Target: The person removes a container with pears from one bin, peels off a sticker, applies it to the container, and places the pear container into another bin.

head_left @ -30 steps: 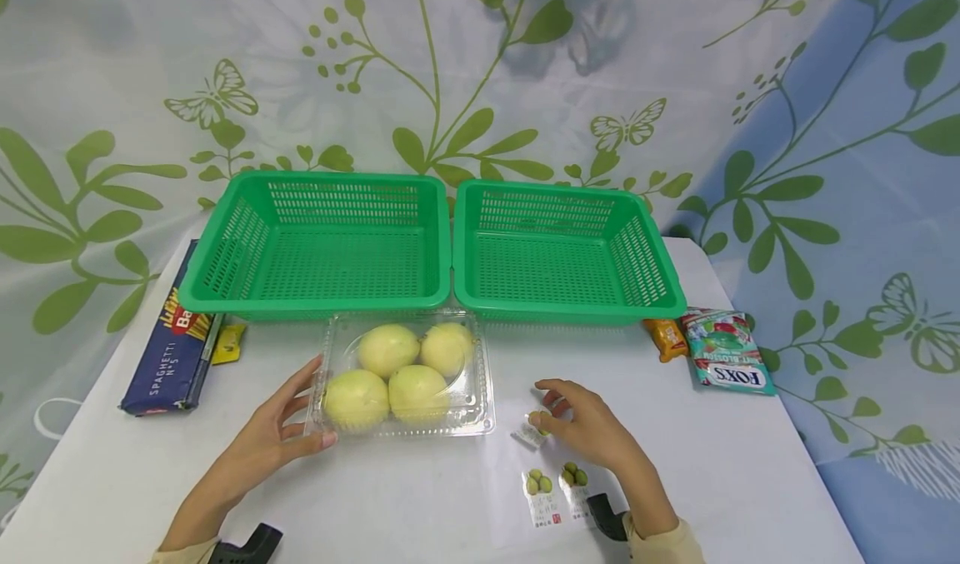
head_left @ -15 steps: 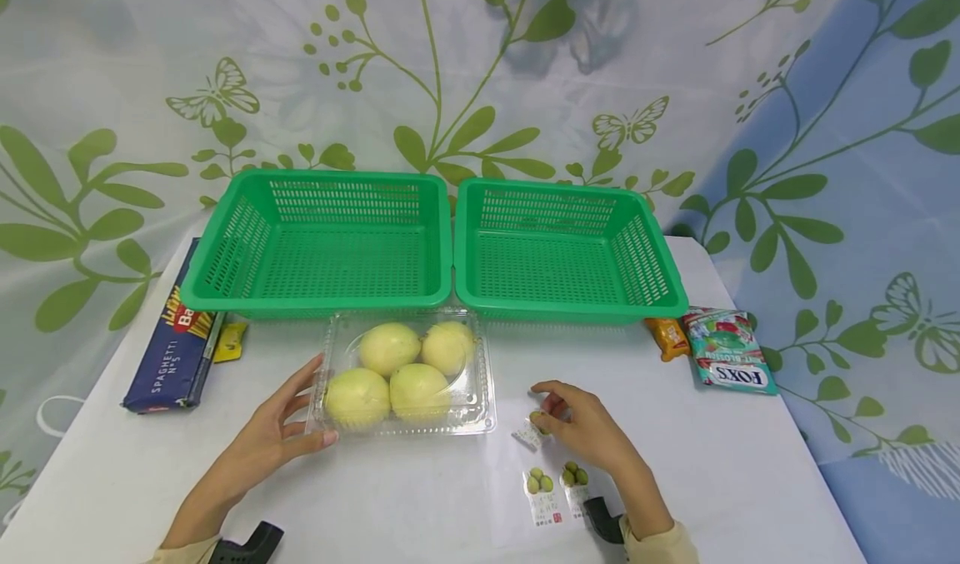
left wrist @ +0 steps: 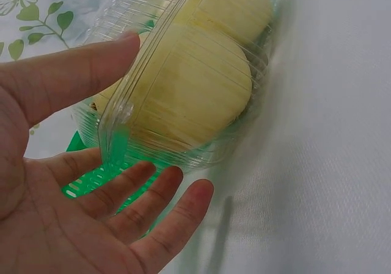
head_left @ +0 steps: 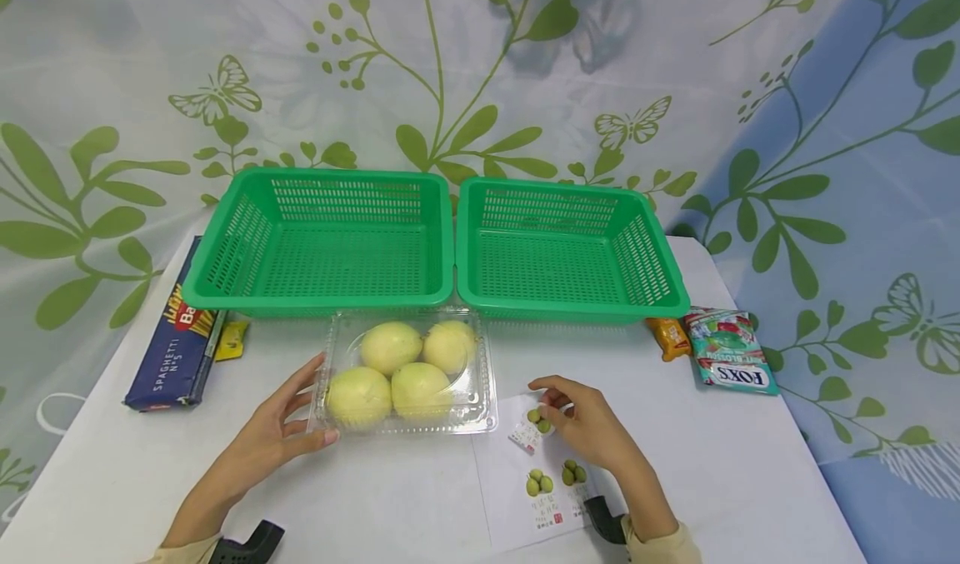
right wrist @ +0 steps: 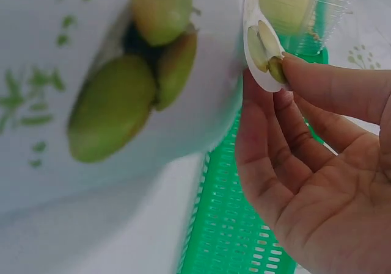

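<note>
A clear plastic clamshell box (head_left: pixel 480 406) holding several yellow-green fruits (head_left: pixel 360 397) lies in front of the baskets. My left hand (head_left: pixel 266 443) is at its left side, fingers spread and only loosely bent; in the left wrist view the thumb (left wrist: pixel 91 66) lies along the box's edge. On the right, my right hand (head_left: pixel 592 422) pinches a sticker (head_left: pixel 528 435) with a picture of green fruit between thumb and fingers. In the right wrist view that sticker (right wrist: pixel 263 48) is bent at the thumb tip. Below it is a white sticker sheet (head_left: pixel 510 497) bearing more fruit stickers.
Two green baskets (head_left: pixel 318 301) stand side by side at the back. A spaghetti box (head_left: pixel 168 356) and a small yellow packet (head_left: pixel 231 341) lie left. An orange packet (head_left: pixel 670 339) and a FOX'S bag (head_left: pixel 731 351) lie right.
The sticker sheet has shifted and its edges show more plainly. The pinched sticker shows more of its fruit picture as my right hand has moved slightly. My left hand stays by the box.
</note>
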`<state>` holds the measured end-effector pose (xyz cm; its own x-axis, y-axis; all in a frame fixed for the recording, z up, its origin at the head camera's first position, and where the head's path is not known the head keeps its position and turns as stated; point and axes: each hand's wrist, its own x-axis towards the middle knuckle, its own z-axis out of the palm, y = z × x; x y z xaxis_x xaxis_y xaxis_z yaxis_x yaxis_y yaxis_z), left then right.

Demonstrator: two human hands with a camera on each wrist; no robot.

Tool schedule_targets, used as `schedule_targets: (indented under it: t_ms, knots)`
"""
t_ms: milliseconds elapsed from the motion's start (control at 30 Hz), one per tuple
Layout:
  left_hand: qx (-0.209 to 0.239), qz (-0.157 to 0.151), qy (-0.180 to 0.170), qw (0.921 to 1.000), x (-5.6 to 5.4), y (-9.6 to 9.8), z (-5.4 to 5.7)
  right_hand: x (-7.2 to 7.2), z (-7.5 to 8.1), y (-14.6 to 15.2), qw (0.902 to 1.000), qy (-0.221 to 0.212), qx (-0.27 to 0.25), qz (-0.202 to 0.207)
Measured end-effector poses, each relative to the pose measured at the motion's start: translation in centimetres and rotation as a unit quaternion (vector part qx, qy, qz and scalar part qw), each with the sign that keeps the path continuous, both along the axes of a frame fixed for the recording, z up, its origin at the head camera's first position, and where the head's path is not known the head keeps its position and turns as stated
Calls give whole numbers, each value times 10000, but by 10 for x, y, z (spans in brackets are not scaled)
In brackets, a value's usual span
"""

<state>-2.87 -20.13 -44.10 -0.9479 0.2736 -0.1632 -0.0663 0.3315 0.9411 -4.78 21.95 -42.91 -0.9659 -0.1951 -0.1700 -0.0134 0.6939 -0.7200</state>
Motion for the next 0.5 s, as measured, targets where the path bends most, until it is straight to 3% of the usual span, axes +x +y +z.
schedule_targets:
  t_ms: [500]
  knots:
    - [-3, -29, -11, 10000, 1, 0, 2, -3, -1, 2, 9989, -384, -278, 59]
